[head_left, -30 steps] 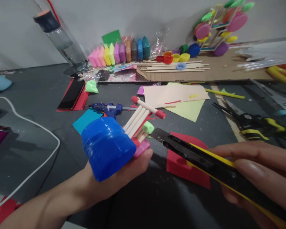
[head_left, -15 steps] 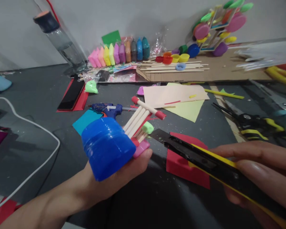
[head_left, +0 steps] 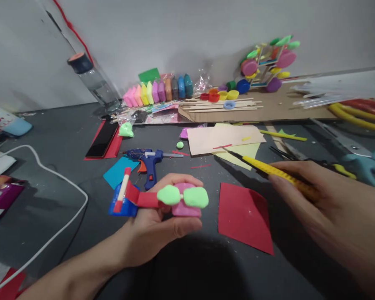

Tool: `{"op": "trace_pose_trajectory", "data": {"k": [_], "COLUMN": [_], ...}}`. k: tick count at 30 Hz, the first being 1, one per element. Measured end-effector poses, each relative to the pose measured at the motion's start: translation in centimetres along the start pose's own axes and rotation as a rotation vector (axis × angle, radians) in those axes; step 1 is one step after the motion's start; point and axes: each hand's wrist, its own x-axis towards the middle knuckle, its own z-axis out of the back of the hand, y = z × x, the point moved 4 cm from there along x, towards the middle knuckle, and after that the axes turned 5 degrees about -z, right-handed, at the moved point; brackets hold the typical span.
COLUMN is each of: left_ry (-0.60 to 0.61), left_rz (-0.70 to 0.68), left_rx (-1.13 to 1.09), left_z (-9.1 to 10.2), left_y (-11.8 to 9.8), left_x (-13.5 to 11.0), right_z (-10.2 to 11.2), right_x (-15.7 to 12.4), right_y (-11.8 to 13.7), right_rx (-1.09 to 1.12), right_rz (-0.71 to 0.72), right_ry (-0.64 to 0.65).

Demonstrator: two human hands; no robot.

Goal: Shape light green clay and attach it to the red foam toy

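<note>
My left hand [head_left: 167, 227] is closed round a small craft model. The model has a pink clay block [head_left: 186, 209], two light green clay lumps [head_left: 196, 197] on top, a red strip [head_left: 148, 199], a red-tipped stick [head_left: 123, 189] and a blue bottle cap [head_left: 115, 204]. My right hand [head_left: 318, 208] grips a yellow utility knife [head_left: 275, 170], its blade pointing left over the pale paper. Between the hands a red paper square [head_left: 245, 218] lies on the dark table. Beyond the model are a blue glue gun [head_left: 150, 160] and a green clay ball [head_left: 180, 145].
Scissors [head_left: 353, 148] lie at the right, a phone [head_left: 103, 137] at the left. A white cable [head_left: 62, 175] curves across the left side. Behind stand a water bottle [head_left: 101, 89], several clay packets [head_left: 156, 92], wooden sticks [head_left: 212, 106] on cardboard and a stick-and-clay wheel model [head_left: 267, 66].
The model has turned in my left hand, bringing its green lumps to face me and the blue cap away. My right hand has drawn the knife away to the right and turned it over.
</note>
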Motion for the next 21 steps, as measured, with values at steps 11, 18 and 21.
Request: {"op": "trace_pose_trajectory", "data": {"k": [11, 18, 21], "left_ry": [0.139, 0.208, 0.235], "left_rz": [-0.117, -0.378, -0.385], "left_rx": [0.029, 0.172, 0.154], "left_z": [-1.2, -2.1, -2.4], "left_y": [0.8, 1.2, 1.6], "left_x": [0.0, 0.1, 0.1], "right_z": [0.6, 3.1, 3.1], "right_x": [-0.2, -2.3, -2.4], "right_y": [3.0, 7.8, 8.2], "right_rx": [0.084, 0.765, 0.821], "right_rz": [0.224, 0.430, 0.440], "right_ry": [-0.055, 0.191, 0.172]}}
